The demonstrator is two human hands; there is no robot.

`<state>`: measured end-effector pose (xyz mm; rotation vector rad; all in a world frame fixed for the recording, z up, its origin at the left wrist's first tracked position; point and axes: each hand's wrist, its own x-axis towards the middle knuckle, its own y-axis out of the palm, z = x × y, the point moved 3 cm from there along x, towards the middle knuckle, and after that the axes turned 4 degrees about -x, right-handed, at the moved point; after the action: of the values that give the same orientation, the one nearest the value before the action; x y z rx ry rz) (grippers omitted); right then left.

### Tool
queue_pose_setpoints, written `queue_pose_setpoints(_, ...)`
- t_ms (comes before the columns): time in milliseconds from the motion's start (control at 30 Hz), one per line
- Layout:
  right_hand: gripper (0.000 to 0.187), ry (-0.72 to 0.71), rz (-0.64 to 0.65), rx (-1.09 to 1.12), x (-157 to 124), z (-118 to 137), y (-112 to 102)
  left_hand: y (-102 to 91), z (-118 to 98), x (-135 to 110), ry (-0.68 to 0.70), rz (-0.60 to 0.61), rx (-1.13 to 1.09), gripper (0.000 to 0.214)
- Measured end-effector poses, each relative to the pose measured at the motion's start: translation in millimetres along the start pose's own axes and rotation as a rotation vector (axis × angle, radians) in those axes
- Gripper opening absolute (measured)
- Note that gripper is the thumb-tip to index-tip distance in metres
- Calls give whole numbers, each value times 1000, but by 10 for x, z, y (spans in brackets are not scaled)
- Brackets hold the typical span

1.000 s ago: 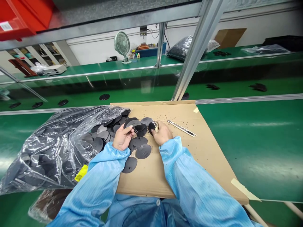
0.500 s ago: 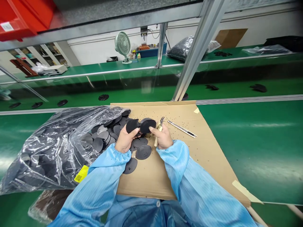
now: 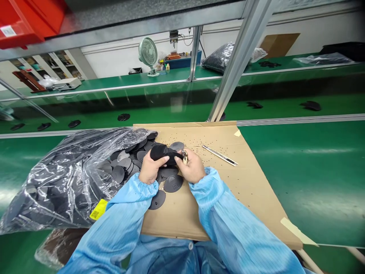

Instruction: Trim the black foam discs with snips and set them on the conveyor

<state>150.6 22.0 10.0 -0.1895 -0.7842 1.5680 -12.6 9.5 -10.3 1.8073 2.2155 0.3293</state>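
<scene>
Above the flat tan cardboard sheet [image 3: 242, 171], my left hand [image 3: 150, 168] and right hand [image 3: 192, 166] pinched thin black oval plates [image 3: 158, 152], pale-handled metal pliers [image 3: 184, 155] in the right.

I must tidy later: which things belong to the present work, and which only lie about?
Belonging, apparently:
black pieces between left hand and right hand
pale-handled tool in right hand
bag of black pieces
cardboard sheet

Lying about, apparently:
slim white tool, unheld
green fan
red bin
</scene>
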Motion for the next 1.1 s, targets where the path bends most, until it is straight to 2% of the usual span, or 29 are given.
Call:
queue_pose_setpoints(100,10,16,117,-102,5,14,4,-31,-6,40,5,-67,-64,48)
queue_pose_setpoints(167,10,16,159,-90,0,16,21,-47,-11,57,35,-90,-71,47)
queue_pose_setpoints(267,17,43,105,71,-11,-6,53,-37,-13,45,40,-80,-95,49)
queue_pose_setpoints(367,21,79,-12,231,-24,-40,91,36,-9,0,4,45,-139,53)
queue_pose_setpoints(433,22,86,-35,262,-36,-40,119,80,-8,-30,9,109,-155,54)
queue_pose_setpoints(500,21,77,-22,229,-49,-13,135,100,-2,-47,24,123,-153,51)
queue_pose_setpoints(733,18,27,126,50,-64,91,111,54,13,-33,-1,35,-127,44)
queue_pose_setpoints(967,11,4,266,-50,-16,57,63,62,-17,-48,-32,88,-97,43)
queue_pose_setpoints(1100,14,13,240,-48,-13,64,47,67,-9,-51,-34,69,-86,41)
